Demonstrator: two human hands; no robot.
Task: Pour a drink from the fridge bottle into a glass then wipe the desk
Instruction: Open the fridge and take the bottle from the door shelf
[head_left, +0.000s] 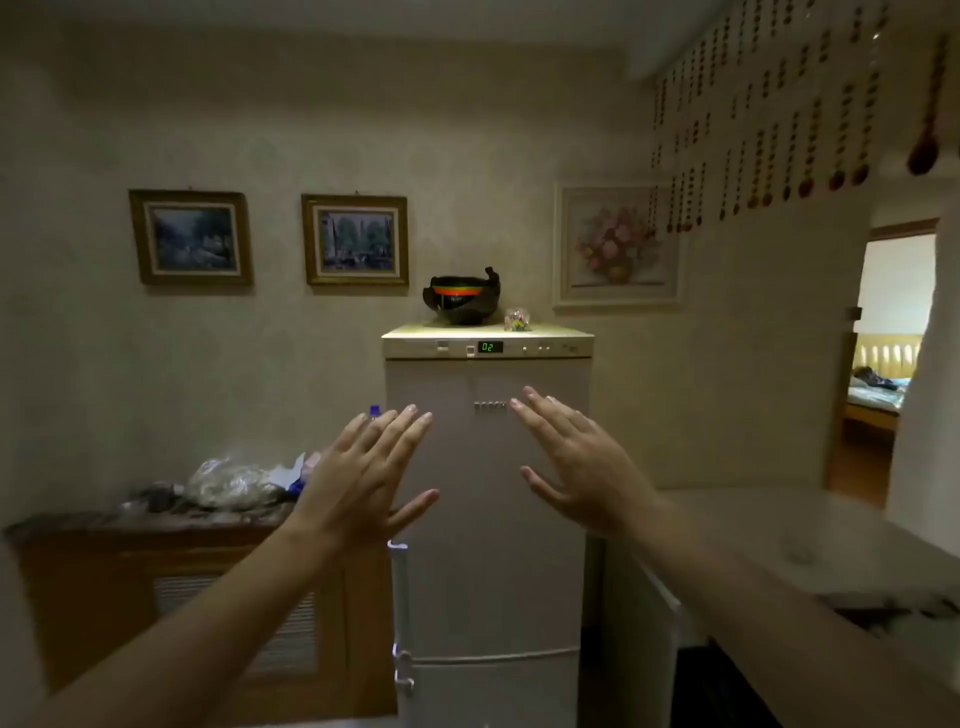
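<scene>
I have both hands raised in front of the fridge (488, 493), and neither grip has hold of anything: the left hand (363, 467) and the right hand (576, 462) are both spread flat, fingers straight, palms facing away from me toward the door. The fridge door is closed, so the bottle I am after is out of sight; I judge it sits somewhere behind that upper door, but I cannot tell on which shelf. The step in hand, as I read it, is getting the door open. The door handle (399, 603) runs down the left edge of the upper door, below my left hand and just beside that wrist in the view, so the left grip is the natural one to drop down, curl around the handle and pull. I would do it with a steady draw rather than a jerk, since a dark bowl (464, 300) and a small glass jar (516, 319) stand on top of the fridge and could shift. The right hand should stay free to reach for the bottle. No glass shows here. A pale tabletop (779, 535) runs along my right; a cluttered sideboard (156, 519) stands to the left.
</scene>
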